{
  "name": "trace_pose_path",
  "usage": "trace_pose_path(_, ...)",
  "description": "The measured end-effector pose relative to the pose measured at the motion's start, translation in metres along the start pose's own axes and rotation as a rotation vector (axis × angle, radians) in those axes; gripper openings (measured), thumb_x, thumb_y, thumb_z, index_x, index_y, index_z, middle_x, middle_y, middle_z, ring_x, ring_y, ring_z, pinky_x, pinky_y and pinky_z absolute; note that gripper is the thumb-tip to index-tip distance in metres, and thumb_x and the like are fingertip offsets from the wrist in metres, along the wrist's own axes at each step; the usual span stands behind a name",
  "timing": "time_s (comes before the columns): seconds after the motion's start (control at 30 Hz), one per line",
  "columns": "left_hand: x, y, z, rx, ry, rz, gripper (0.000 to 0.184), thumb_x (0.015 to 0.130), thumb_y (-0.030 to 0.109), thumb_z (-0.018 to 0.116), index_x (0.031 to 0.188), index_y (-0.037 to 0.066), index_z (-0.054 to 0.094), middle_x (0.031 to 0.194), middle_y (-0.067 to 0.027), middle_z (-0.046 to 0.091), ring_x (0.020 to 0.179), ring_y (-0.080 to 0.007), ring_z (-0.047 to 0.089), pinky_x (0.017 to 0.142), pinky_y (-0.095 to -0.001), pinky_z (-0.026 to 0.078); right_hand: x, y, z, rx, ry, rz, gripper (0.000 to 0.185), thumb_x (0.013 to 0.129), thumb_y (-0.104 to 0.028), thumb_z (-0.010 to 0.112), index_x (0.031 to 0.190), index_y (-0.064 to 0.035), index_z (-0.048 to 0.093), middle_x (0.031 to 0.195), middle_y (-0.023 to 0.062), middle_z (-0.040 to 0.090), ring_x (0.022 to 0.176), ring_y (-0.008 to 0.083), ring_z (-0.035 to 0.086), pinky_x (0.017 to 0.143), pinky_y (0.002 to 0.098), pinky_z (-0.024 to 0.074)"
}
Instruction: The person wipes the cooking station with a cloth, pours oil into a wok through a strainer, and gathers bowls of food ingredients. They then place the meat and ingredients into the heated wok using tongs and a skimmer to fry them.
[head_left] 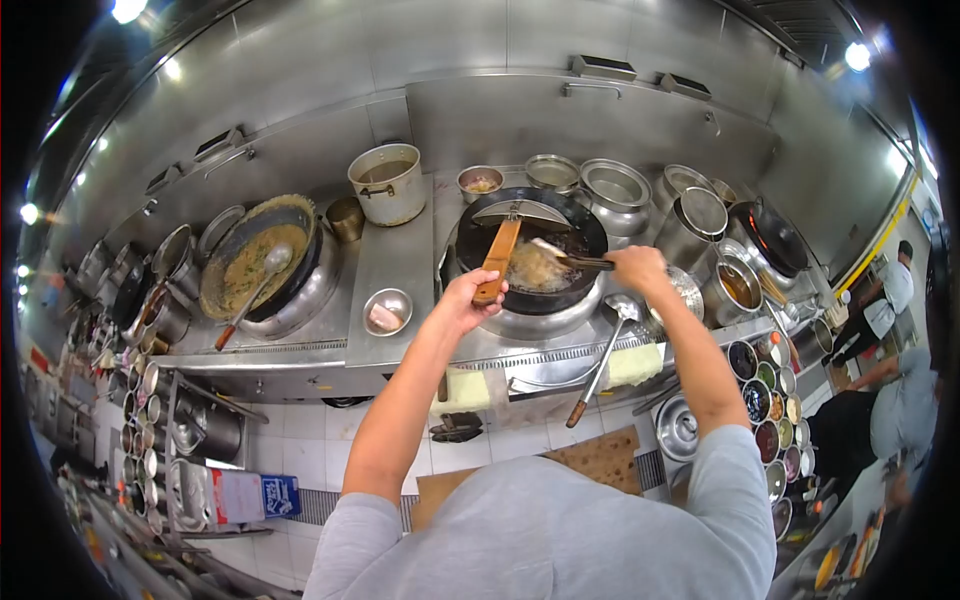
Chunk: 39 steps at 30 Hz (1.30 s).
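My left hand (468,302) is closed around the lower end of a flat wooden handle (502,252). It slants up over a black wok (480,200) to a grey, crescent-shaped metal piece at the far rim; I cannot tell what kind of tool this is. My right hand (637,270) grips a dark-handled utensil (583,263) from the right side. Its pale, blurred tip reaches into the wok above bubbling, yellowish food (536,268). A steel ladle (622,308) with a wooden handle end lies on the counter below my right hand.
Left of the wok are a small bowl (387,312) with pale pieces and a tall pot (386,186). Further left, another wok (262,255) holds brownish food and a ladle. Steel pots (615,185) line the back right. Seasoning containers (757,400) and two people stand at right.
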<state>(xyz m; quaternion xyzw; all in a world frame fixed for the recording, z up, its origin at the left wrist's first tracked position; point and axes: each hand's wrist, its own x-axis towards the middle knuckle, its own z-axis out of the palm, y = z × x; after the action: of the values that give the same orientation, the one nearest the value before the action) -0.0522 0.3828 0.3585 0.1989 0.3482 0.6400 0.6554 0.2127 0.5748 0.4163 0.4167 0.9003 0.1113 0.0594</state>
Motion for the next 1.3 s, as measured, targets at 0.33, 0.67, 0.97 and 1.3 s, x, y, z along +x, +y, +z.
trace_pose_path(0.33, -0.018, 0.007, -0.016, 0.043, 0.047, -0.031, 0.025, 0.085, 0.017, 0.055, 0.103, 0.000, 0.050, 0.082, -0.0105, 0.058, 0.060, -0.0166, 0.053, 0.044, -0.0255, 0.041, 0.067, -0.160, 0.033, 0.036, -0.032, -0.051, 0.029, 0.084, -0.022, 0.054, 0.104, -0.0093, 0.070, 0.109, 0.0134, 0.067, 0.100, 0.0304, 0.066, 0.081, 0.0527, 0.0522)
trace_pose_path(0.67, -0.041, 0.019, -0.051, -0.048, -0.068, 0.008, 0.044, 0.083, 0.019, 0.054, 0.123, 0.002, 0.047, 0.097, -0.0175, 0.064, 0.059, -0.0141, 0.053, 0.047, -0.0224, 0.044, -0.021, -0.152, 0.006, 0.241, 0.007, -0.201, 0.056, 0.087, -0.044, 0.056, 0.126, -0.0048, 0.048, 0.110, 0.0205, 0.060, 0.099, 0.0369, 0.063, 0.081, 0.0471, 0.0520)
trace_pose_path(0.97, -0.053, -0.013, -0.026, -0.153, -0.135, 0.043, 0.050, 0.090, 0.018, 0.050, 0.138, 0.011, 0.035, 0.108, -0.0189, 0.063, 0.068, -0.0185, 0.060, 0.054, -0.0247, 0.049, 0.035, -0.325, 0.082, 0.205, -0.022, -0.282, 0.051, 0.084, -0.029, 0.057, 0.130, -0.0095, 0.047, 0.122, 0.0193, 0.054, 0.100, 0.0346, 0.063, 0.083, 0.0475, 0.0507)
trace_pose_path(1.3, -0.068, 0.011, -0.048, -0.165, -0.098, 0.067, 0.052, 0.093, 0.018, 0.045, 0.142, 0.011, 0.030, 0.111, -0.0170, 0.062, 0.068, -0.0175, 0.059, 0.056, -0.0257, 0.047, 0.114, -0.439, 0.073, 0.227, -0.225, -0.367, 0.033, 0.082, -0.024, 0.055, 0.108, -0.0051, 0.066, 0.106, 0.0167, 0.067, 0.099, 0.0332, 0.065, 0.085, 0.0434, 0.0510)
